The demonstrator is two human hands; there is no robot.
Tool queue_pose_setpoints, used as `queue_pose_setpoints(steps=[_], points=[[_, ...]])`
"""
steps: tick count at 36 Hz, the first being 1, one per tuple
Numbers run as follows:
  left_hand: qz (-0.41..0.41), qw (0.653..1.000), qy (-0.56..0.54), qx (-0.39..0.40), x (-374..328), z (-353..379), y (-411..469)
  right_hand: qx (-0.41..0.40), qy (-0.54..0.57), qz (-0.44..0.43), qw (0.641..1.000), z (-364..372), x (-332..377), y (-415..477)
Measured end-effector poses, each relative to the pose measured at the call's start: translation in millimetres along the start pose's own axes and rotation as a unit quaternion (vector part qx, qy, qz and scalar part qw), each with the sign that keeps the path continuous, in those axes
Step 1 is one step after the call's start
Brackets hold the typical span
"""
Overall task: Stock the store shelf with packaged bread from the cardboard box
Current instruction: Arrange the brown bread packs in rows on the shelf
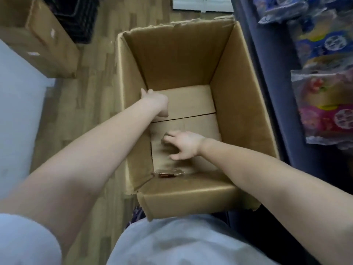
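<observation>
An open cardboard box (242, 96) stands on the floor in front of me, nearly empty. A small clear packet (168, 174) with something brown inside lies on its bottom by the near left corner. My left hand (155, 103) grips the box's left wall, fingers hooked over the rim. My right hand (184, 145) is deep inside the box, low over the bottom, fingers spread and loosely bent, holding nothing. Colourful packaged bread (324, 104) lies on the store shelf (267, 88) right beside the box.
A second, closed cardboard box (38, 41) sits at the far left on the wooden floor (91, 104), with a black crate (80, 18) behind it. A pale surface (17, 104) borders the left edge. The shelf's blue front runs along the box's right side.
</observation>
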State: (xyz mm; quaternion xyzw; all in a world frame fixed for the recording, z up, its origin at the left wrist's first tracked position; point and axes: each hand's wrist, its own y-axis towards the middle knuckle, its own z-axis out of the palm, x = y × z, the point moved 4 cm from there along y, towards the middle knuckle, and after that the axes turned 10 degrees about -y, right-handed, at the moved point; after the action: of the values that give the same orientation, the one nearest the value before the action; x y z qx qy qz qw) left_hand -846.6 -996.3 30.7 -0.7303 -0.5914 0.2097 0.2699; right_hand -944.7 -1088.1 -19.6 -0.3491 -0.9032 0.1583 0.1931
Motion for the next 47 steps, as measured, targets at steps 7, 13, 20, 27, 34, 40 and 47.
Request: queue_pose_setpoints(steps=[7, 13, 20, 27, 34, 40, 47], points=[[-0.005, 0.998, -0.059, -0.022, 5.7, 2.7, 0.5, 0.14, 0.034, -0.107, 0.984, 57.6, 33.3, 11.1], [-0.019, 0.998, -0.062, -0.019, 13.6, 5.2, 0.9, 0.167, 0.043, -0.072, 0.982, 70.2, 25.3, 9.1], [0.012, 0.996, -0.078, -0.035, 3.5, -2.3, 1.7, 0.121, 0.137, 0.054, 0.982, 59.7, -5.3, 15.6], [0.048, 0.99, -0.131, -0.037, 2.0, -1.8, 3.9, -0.038, 0.238, 0.199, 0.95, 9.3, -46.0, 16.4], [0.105, 0.956, -0.249, -0.111, 2.9, -16.2, -3.7, -0.15, 0.199, 0.292, 0.924, -61.9, -77.5, -15.3], [0.199, 0.875, -0.412, -0.158, -1.0, -39.7, -29.5, -0.261, 0.205, 0.344, 0.878, -109.1, -74.0, -64.2], [0.269, 0.824, -0.484, -0.119, -19.1, -61.6, -72.1, -0.396, 0.195, 0.388, 0.809, -140.7, -43.5, -122.3]])
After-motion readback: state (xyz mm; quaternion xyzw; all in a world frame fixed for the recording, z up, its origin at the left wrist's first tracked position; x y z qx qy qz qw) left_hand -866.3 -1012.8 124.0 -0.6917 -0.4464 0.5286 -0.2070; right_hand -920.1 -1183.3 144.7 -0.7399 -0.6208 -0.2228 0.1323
